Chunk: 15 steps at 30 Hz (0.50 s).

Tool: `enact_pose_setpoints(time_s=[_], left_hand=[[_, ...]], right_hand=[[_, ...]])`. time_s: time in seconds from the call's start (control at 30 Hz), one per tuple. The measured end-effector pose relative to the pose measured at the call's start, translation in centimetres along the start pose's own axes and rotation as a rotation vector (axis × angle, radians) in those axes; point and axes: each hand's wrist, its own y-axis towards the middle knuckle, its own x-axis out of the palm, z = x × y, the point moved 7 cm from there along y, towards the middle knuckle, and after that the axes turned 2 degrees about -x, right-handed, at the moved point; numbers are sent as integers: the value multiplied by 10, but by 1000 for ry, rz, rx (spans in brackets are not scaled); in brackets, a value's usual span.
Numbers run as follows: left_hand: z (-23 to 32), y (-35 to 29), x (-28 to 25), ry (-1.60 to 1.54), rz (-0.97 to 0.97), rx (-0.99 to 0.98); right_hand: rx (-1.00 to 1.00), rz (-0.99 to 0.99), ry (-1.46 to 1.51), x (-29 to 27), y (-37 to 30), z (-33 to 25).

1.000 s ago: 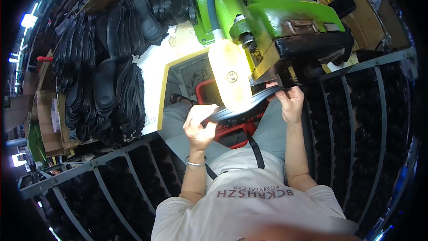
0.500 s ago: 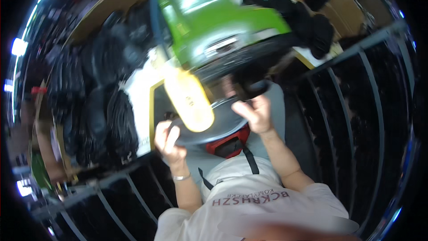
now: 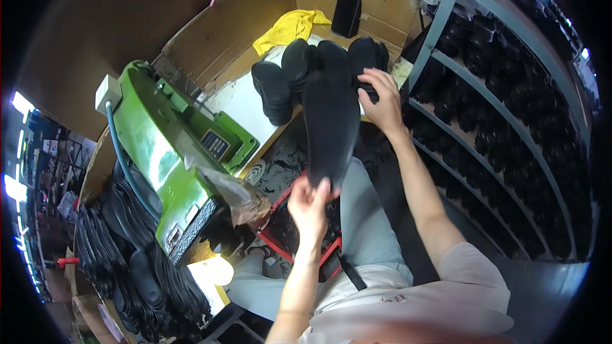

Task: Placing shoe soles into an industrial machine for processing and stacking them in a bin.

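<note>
My left hand (image 3: pixel 310 207) pinches the lower end of a long black shoe sole (image 3: pixel 331 129), thumb on top. The sole points away from me, and its far end overlaps the stacks of black soles (image 3: pixel 296 67) on the white tabletop (image 3: pixel 239 99). My right hand (image 3: pixel 384 102) is at the rightmost stack (image 3: pixel 366 57). Its thumb and fingers are apart, with black soles showing between them; whether they touch the stack is unclear. A green machine (image 3: pixel 150 134) stands to the left of the held sole.
Many black soles (image 3: pixel 146 277) are piled at the left, below the machine. A red bin (image 3: pixel 284 248) sits by my legs. Cardboard walls (image 3: pixel 239 13) edge the table, with a yellow cloth (image 3: pixel 290 28) inside. At the right stands a metal rack (image 3: pixel 510 99) full of dark soles.
Both hands held the sole beside the green machine before; now only my left hand has it, over toward the stacks. My right hand has let go and moved to a stack. The view has turned right.
</note>
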Motion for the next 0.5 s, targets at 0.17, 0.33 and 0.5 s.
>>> enact_pose_setpoints(time_s=[0.17, 0.33, 0.5], left_hand=[[11, 121, 93, -132, -51, 172], [-14, 199, 107, 31, 31, 172], [-31, 202, 133, 98, 27, 117]], right_hand=[[8, -324, -296, 38, 6, 63], [-189, -268, -344, 36, 13, 50], [-387, -345, -563, 39, 14, 54]])
